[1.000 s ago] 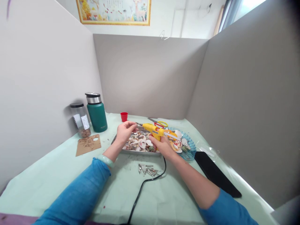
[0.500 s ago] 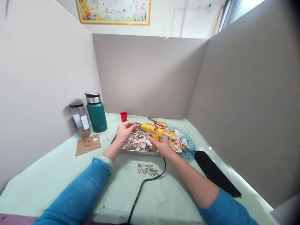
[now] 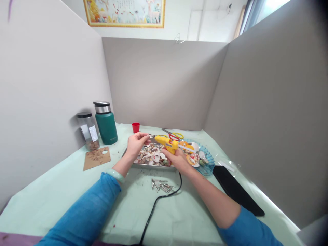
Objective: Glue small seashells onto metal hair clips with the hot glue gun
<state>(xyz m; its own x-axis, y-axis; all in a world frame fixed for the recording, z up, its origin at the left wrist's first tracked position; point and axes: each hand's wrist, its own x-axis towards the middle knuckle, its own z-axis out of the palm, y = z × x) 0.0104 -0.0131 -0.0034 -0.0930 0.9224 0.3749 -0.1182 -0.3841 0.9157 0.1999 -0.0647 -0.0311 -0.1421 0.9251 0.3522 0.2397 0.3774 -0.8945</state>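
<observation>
My right hand (image 3: 178, 160) is wrapped round a yellow glue gun (image 3: 167, 142), a white glue stick jutting from its back and the nozzle pointing left. Above the far left part of a metal tray (image 3: 151, 167), my left hand (image 3: 136, 143) has thumb and fingers pinched together near the nozzle. What the pinch holds is too small to make out. Mixed seashells (image 3: 153, 155) fill the tray beneath both hands. Several slim silver metal clips (image 3: 162, 186) lie in a pile in front of it.
A blue plate (image 3: 210, 160) of larger shells stands right of the tray, with scissors (image 3: 176, 136) behind. The gun's black cord (image 3: 153, 208) runs to the front edge. At left are a green bottle (image 3: 106, 126), a jar (image 3: 88, 131) and a brown card (image 3: 96, 160); a red cup (image 3: 135, 127) is behind.
</observation>
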